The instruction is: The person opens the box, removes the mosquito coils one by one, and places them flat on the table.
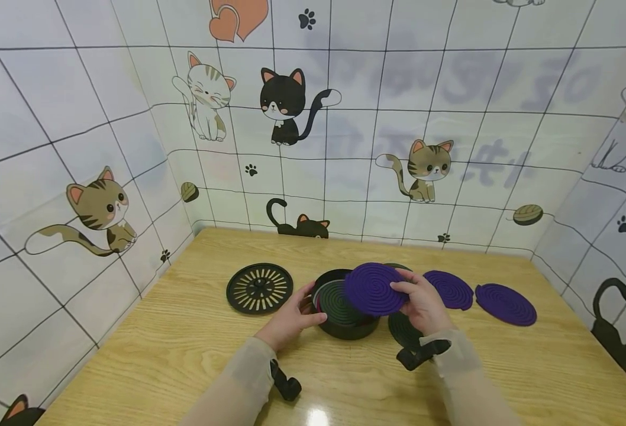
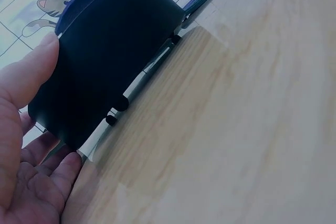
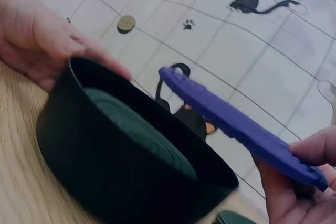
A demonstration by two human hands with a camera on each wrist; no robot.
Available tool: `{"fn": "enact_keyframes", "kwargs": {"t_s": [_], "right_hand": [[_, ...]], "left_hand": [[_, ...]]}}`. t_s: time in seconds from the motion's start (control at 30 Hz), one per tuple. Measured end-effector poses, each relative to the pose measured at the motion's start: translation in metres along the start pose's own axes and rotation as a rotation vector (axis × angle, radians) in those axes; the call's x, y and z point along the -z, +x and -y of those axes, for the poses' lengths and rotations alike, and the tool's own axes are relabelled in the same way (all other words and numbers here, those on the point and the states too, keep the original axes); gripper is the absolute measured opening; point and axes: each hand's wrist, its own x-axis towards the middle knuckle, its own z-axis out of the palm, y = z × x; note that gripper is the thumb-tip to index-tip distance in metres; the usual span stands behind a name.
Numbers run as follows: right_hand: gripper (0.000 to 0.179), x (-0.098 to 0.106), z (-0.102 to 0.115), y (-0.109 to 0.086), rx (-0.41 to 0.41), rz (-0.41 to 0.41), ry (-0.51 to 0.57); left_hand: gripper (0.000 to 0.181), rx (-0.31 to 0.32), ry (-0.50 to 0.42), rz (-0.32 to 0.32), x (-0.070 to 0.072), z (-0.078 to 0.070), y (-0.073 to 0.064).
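Observation:
My right hand [image 1: 425, 305] pinches a purple mosquito coil [image 1: 374, 289] by its right edge, thumb on top and fingers beneath. The coil is held tilted above the right part of a round black container [image 1: 351, 332]. In the right wrist view it is seen edge-on, apart from the container's rim. A dark green coil [image 1: 335, 305] lies inside the container, partly hidden by the purple one. At the container's left side, my left hand [image 1: 290, 319] grips the wall, its thumb on the near side and its fingers farther round, as the left wrist view shows.
A black slotted lid [image 1: 260, 288] lies left of the container on the wooden table [image 1: 185, 355]. Two purple coils [image 1: 448, 290] lie to the right. A green coil [image 1: 403, 331] rests under my right wrist, another behind the hand. Cat-patterned sheeting [image 1: 355, 130] encloses the table's back and sides.

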Motion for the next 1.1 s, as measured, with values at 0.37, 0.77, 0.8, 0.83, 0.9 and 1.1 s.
{"fn": "enact_keyframes", "kwargs": {"t_s": [0.37,0.77,0.8,0.83,0.9,1.1], "right_hand": [[0.032,0.059,0.003,-0.010,-0.002,-0.007,0.120],[0.030,0.119,-0.001,-0.025,-0.011,0.026,0.195],[0.030,0.123,-0.001,-0.026,-0.013,0.029,0.201],[0.031,0.128,-0.001,-0.027,-0.018,0.033,0.214],[0.033,0.136,-0.001,-0.030,-0.021,0.043,0.229],[0.038,0.161,-0.003,-0.036,-0.039,0.063,0.199]], "left_hand": [[0.092,0.009,0.011,-0.016,0.001,0.003,0.002],[0.090,0.010,0.002,-0.013,0.001,0.003,0.002],[0.090,0.009,0.004,-0.012,0.001,0.003,0.002],[0.090,0.008,0.005,-0.011,0.001,0.002,0.002],[0.090,0.005,0.007,-0.007,0.001,0.002,0.002],[0.091,0.004,0.002,-0.007,0.001,0.002,0.001]]}}
